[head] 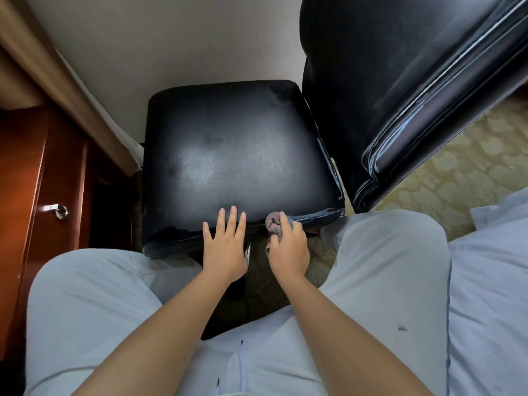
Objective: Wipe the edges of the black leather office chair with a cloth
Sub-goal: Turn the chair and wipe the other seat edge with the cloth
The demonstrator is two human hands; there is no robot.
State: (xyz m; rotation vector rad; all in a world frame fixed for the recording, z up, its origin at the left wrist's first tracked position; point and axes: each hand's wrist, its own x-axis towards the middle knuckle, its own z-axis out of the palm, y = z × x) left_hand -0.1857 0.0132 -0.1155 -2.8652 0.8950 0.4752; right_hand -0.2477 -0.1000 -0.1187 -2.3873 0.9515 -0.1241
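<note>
Seen from above, looking down over pale trousers [94,304] and two bare forearms. Left hand [225,247] flat, fingers straight and spread, resting on the near edge of the black leather chair seat [228,155]. Right hand [288,247] just beside it, fingers curled round a bunched greyish cloth [273,222], pressed against the stitched seam of the same near edge. Seat leather scuffed and worn, with a dull sheen at centre. Chair backrest [400,81] rising at right, glossy black. Patterned carpet [457,167] beyond. Reddish wooden cabinet [34,167] with a silver handle [58,209] at left. No brands, labels or writing readable.
</note>
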